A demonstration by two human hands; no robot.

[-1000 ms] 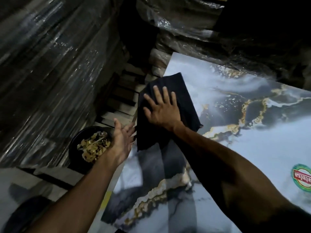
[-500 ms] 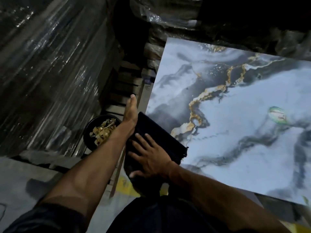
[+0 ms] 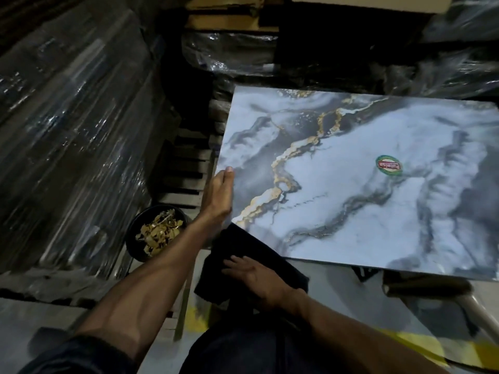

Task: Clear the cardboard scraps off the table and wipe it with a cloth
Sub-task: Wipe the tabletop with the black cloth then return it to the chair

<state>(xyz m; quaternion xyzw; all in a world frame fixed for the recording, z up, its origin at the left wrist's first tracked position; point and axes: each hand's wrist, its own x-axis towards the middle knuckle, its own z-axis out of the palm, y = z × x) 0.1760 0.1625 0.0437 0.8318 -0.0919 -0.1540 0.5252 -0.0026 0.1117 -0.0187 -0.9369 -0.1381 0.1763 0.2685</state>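
Note:
The table [image 3: 351,211] has a glossy marble-patterned top in white, grey and gold. A black cloth [image 3: 243,255] hangs over its near left corner and off the edge. My right hand [image 3: 259,276] lies flat on the cloth, fingers spread, at or just past the corner. My left hand [image 3: 218,195] rests against the table's left edge with straight fingers. Cardboard scraps [image 3: 158,233] fill a black bowl [image 3: 135,238] on the floor left of the table. I see no scraps on the tabletop.
Plastic-wrapped stacks [image 3: 67,130] rise at the left and behind the table. A wooden pallet [image 3: 186,171] lies between them and the table's left edge. A round green sticker [image 3: 388,165] sits on the tabletop. Yellow floor marking [image 3: 199,317] shows below.
My right hand has dragged the cloth from the far left part of the tabletop down to the near left corner. My left hand moved from beside the bowl up to the table's left edge.

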